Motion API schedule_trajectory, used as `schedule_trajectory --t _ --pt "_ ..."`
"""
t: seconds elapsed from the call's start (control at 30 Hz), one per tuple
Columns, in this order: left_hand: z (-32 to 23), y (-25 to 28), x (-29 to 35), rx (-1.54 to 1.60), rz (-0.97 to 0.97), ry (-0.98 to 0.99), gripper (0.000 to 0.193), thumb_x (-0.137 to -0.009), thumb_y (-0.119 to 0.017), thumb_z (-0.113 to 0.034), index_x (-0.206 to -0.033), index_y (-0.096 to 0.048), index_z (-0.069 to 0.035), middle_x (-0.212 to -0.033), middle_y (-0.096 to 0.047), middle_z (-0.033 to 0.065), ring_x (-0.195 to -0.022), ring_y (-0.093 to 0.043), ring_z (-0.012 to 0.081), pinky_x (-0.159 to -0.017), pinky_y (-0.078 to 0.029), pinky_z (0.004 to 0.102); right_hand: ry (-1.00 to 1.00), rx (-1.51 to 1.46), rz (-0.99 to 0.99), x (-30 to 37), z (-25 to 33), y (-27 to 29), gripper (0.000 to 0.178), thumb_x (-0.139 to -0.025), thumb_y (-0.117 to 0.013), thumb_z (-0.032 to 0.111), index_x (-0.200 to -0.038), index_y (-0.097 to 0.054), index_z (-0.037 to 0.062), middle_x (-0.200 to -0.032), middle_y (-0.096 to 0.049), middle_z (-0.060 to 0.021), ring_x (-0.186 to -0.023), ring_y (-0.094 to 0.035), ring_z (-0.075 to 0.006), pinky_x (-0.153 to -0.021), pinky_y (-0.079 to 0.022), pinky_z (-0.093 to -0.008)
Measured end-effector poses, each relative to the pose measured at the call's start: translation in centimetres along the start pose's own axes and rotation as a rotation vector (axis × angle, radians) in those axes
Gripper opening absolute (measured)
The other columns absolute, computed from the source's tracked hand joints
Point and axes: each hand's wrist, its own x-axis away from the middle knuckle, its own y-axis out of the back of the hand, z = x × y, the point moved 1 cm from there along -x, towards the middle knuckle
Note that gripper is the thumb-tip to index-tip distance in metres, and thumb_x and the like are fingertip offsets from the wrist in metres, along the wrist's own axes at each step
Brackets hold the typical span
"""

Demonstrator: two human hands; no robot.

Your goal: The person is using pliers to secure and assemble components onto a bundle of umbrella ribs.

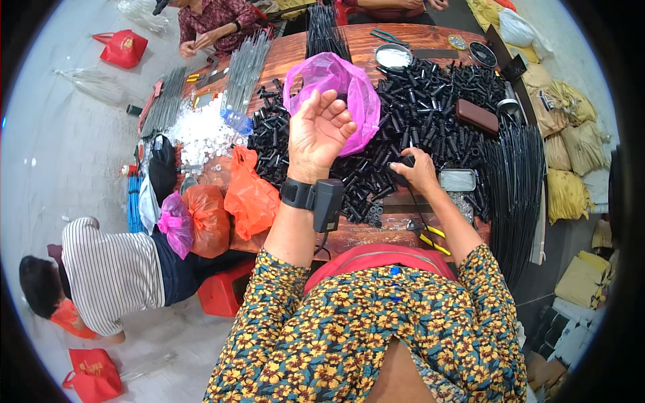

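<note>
My left hand (pixel 318 131) is raised palm up over the table, its fingers loosely curled and apart, with nothing seen in them. Just behind it a pink plastic bag (pixel 366 127) stands open among a heap of black tube-shaped parts (pixel 430 101). My right hand (pixel 422 172) is closed around a small black tool (pixel 407 161) with a thin tip pointing away from me. A dark cord runs from near that hand toward the table's front edge; the tool's kind is not clear. Yellow-handled pliers (pixel 435 240) lie below my right forearm.
Black rods (pixel 514 188) lie along the right side, near a metal tin (pixel 457 180) and a brown case (pixel 477 116). White small parts (pixel 205 131) and orange bags (pixel 250 191) are at left. A person in stripes (pixel 121 269) bends down at left; others sit across the table.
</note>
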Motion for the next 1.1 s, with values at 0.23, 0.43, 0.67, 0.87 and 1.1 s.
schedule_trajectory --t 0.23,0.43,0.67,0.87,1.1 --pt "-0.1 -0.9 -0.5 -0.011 0.012 -0.007 0.029 -0.095 -0.054 -0.031 -0.091 -0.064 -0.005 -0.08 -0.064 0.0084 -0.072 -0.058 0.0235 -0.068 -0.05 0.0395 0.085 0.341 -0.065 0.3 4.5 3.8 0.046 -0.076 -0.075 0.03 -0.111 -0.059 0.0038 -0.103 -0.059 -0.0161 -0.1 -0.056 -0.0302 -0.082 -0.046 -0.0433" --pt "-0.2 -5.6 2.3 0.295 0.173 -0.027 0.02 -0.098 -0.049 -0.023 -0.094 -0.058 -0.006 -0.076 -0.045 0.0005 -0.066 -0.038 0.0148 -0.064 -0.034 0.0297 -0.027 -0.729 0.589 4.3 14.2 7.6 0.021 -0.086 -0.068 0.021 -0.098 -0.07 0.0029 -0.08 -0.069 -0.0026 -0.062 -0.063 -0.008 -0.051 -0.047 -0.0211" --pt "0.4 -8.3 3.6 0.18 0.524 -0.018 0.033 -0.101 -0.039 -0.03 -0.097 -0.059 -0.003 -0.079 -0.048 0.0031 -0.068 -0.043 0.0181 -0.063 -0.039 0.0353 0.097 -1.23 0.982 6.2 17.6 5.7 0.045 -0.083 -0.07 0.017 -0.122 -0.057 -0.0028 -0.11 -0.064 -0.009 -0.091 -0.063 -0.013 -0.074 -0.05 -0.0269" --pt "6.5 -11.4 6.7 -1.288 0.86 -0.126 0.019 -0.083 -0.058 -0.016 -0.078 -0.066 0.0 -0.067 -0.065 0.0123 -0.055 -0.059 0.0286 -0.055 -0.049 0.0397 0.068 -1.193 1.103 4.8 15.5 5.7 0.036 -0.086 -0.067 0.018 -0.113 -0.062 -0.0058 -0.1 -0.067 -0.007 -0.088 -0.061 -0.0112 -0.08 -0.049 -0.0255" --pt "10.5 -9.8 10.1 -1.8 1.291 -0.313 0.01 -0.066 -0.063 -0.012 -0.06 -0.063 -0.003 -0.057 -0.06 0.0145 -0.051 -0.06 0.0281 -0.048 -0.046 0.0388 0.371 -0.81 1.383 2.2 19.8 8.3 0.03 -0.088 -0.066 0.02 -0.106 -0.068 -0.0038 -0.093 -0.068 -0.0093 -0.087 -0.063 -0.0168 -0.078 -0.05 -0.032"
